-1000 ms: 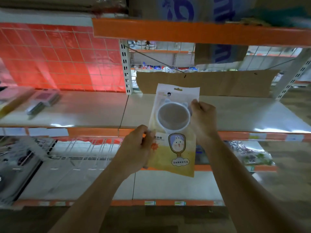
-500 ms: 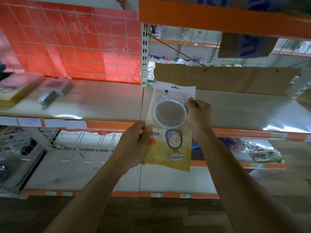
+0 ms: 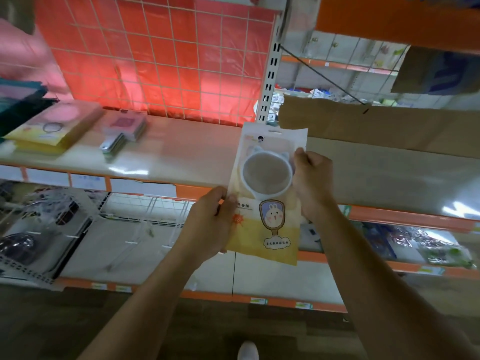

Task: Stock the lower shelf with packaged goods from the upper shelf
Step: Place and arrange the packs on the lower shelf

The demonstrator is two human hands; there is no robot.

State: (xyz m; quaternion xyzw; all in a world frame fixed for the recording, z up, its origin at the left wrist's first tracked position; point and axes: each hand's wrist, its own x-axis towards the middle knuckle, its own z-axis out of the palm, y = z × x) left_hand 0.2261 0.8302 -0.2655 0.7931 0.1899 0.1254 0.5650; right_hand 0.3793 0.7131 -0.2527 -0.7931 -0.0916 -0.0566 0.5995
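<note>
At the left end of the upper shelf (image 3: 181, 154) you have a stack of flat yellow packets (image 3: 52, 131) lying near the front edge, and just right of it a smaller pile of clear packs (image 3: 122, 133), both blurred. Behind them stands a red grid panel (image 3: 155, 61). Below, on the lower shelf (image 3: 124, 253), white wire dividers (image 3: 145, 216) stand toward the left. Your left hand (image 3: 210, 224) pinches the left edge of the mirror packet (image 3: 267, 224), thumb on the front beside the printed label and fingers curled behind. You hold the packet upright in the air in front of the upper shelf's orange front edge; its top rises over the shelf surface and its yellow bottom hangs before the lower shelf's opening, touching neither shelf as far as the view shows. A round white-rimmed mirror shows through its clear upper half. Your right hand (image 3: 311, 180) grips the right edge beside the mirror's rim, fingers curled round it. Farther right, a cardboard sheet (image 3: 376, 128) stands along the back of the upper shelf, and bagged goods (image 3: 428, 245) lie at the lower shelf's right end.
</note>
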